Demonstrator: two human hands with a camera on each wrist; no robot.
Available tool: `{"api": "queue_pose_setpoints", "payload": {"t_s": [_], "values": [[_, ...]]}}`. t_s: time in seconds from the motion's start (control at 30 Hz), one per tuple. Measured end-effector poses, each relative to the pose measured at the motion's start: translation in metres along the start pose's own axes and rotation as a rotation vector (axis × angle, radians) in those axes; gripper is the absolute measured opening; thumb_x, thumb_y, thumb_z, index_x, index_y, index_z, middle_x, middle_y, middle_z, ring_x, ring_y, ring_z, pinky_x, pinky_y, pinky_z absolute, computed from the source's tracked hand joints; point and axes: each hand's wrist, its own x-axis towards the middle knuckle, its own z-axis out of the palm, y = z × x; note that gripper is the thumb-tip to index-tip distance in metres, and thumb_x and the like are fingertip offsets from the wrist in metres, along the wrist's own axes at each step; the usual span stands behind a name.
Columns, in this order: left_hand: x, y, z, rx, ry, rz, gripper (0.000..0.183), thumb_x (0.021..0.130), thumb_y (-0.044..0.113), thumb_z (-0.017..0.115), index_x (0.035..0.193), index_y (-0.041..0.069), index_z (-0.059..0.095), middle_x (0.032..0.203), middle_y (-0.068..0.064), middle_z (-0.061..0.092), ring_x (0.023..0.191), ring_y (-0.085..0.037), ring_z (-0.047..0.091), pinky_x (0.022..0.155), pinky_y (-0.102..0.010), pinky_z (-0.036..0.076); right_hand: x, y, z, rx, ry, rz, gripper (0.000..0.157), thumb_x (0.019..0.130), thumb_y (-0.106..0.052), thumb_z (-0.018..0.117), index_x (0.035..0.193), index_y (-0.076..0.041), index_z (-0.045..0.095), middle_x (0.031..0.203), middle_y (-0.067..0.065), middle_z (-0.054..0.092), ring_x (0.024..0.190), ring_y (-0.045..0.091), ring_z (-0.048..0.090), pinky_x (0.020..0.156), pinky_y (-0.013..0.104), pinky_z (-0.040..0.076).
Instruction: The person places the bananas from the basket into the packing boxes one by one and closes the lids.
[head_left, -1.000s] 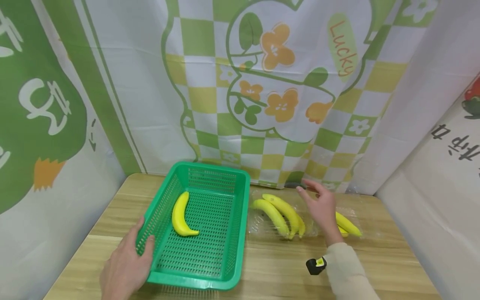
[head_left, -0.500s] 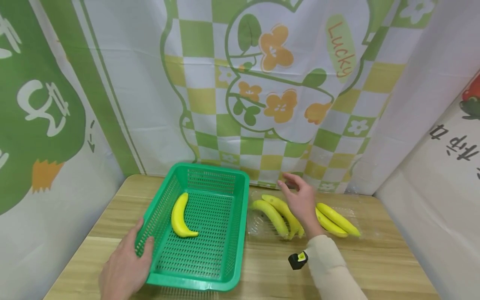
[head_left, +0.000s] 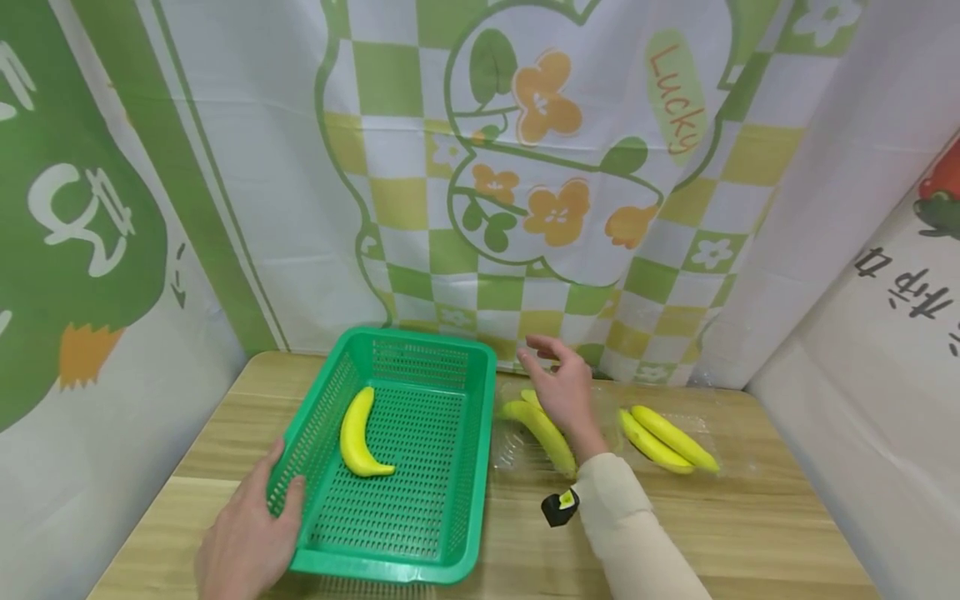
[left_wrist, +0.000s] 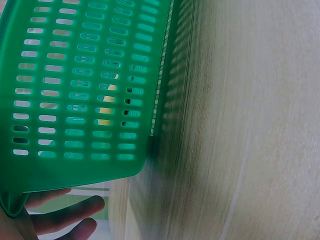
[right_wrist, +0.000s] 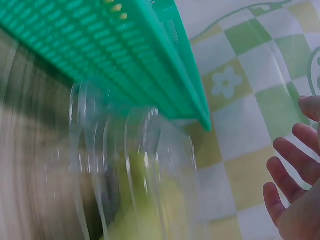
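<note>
At the left rim of the green plastic basket [head_left: 483, 467], my left hand [head_left: 251, 521] holds the side wall, thumb over the rim and fingers outside. In the left wrist view its fingers [left_wrist: 67, 217] stick out past the basket wall. One yellow banana [head_left: 356, 433] lies inside the basket. My right hand [head_left: 562, 392] is raised above a clear plastic container [head_left: 513, 454], its fingers spread and nothing between them. Bananas [head_left: 547, 433] in that container are partly hidden by the hand. The right wrist view shows the container blurred, with the hand [right_wrist: 300, 190] at the right.
Two more bananas [head_left: 667, 440] lie to the right, in clear plastic. Everything stands on a wood-grain table [head_left: 765, 517]. A patterned curtain [head_left: 525, 292] hangs right behind the table's back edge, with white panels at both sides.
My right hand has moved left over the container toward the basket, uncovering the two bananas on the right. The left hand stays at the basket rim.
</note>
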Motion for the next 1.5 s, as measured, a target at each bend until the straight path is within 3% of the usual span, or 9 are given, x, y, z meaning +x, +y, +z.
{"api": "queue_pose_setpoints", "payload": {"t_s": [0.33, 0.87, 1.3, 1.5], "values": [[0.001, -0.002, 0.0, -0.003, -0.005, -0.004, 0.073, 0.11, 0.063, 0.026, 0.172, 0.033, 0.004, 0.174, -0.024, 0.025, 0.138, -0.067, 0.044, 0.093, -0.075, 0.052, 0.007, -0.018, 0.031, 0.052, -0.001, -0.035, 0.033, 0.103, -0.036, 0.072, 0.131, -0.018, 0.074, 0.134, 0.002, 0.074, 0.123, 0.027, 0.067, 0.106, 0.051, 0.054], [0.001, -0.001, 0.002, -0.003, 0.005, -0.002, 0.073, 0.11, 0.064, 0.026, 0.172, 0.032, 0.007, 0.174, -0.023, 0.026, 0.135, -0.067, 0.049, 0.087, -0.072, 0.056, 0.02, -0.032, 0.071, 0.078, -0.047, -0.063, 0.036, 0.102, -0.031, 0.072, 0.129, -0.006, 0.074, 0.127, 0.01, 0.077, 0.116, 0.029, 0.07, 0.099, 0.048, 0.062], [0.001, 0.0, 0.002, -0.01, 0.009, -0.003, 0.072, 0.11, 0.063, 0.027, 0.172, 0.032, 0.009, 0.174, -0.023, 0.026, 0.136, -0.066, 0.048, 0.09, -0.073, 0.055, 0.011, -0.045, 0.119, 0.132, -0.121, -0.012, 0.035, 0.105, -0.041, 0.067, 0.131, -0.018, 0.074, 0.127, 0.001, 0.075, 0.119, 0.023, 0.067, 0.096, 0.044, 0.061], [0.001, 0.0, 0.001, -0.003, 0.001, -0.004, 0.072, 0.11, 0.063, 0.027, 0.172, 0.031, 0.009, 0.174, -0.023, 0.025, 0.136, -0.066, 0.048, 0.092, -0.073, 0.054, 0.005, -0.053, 0.147, 0.177, -0.114, -0.007, 0.032, 0.105, -0.041, 0.067, 0.127, -0.019, 0.075, 0.12, -0.001, 0.077, 0.112, 0.018, 0.069, 0.094, 0.04, 0.061]]}}
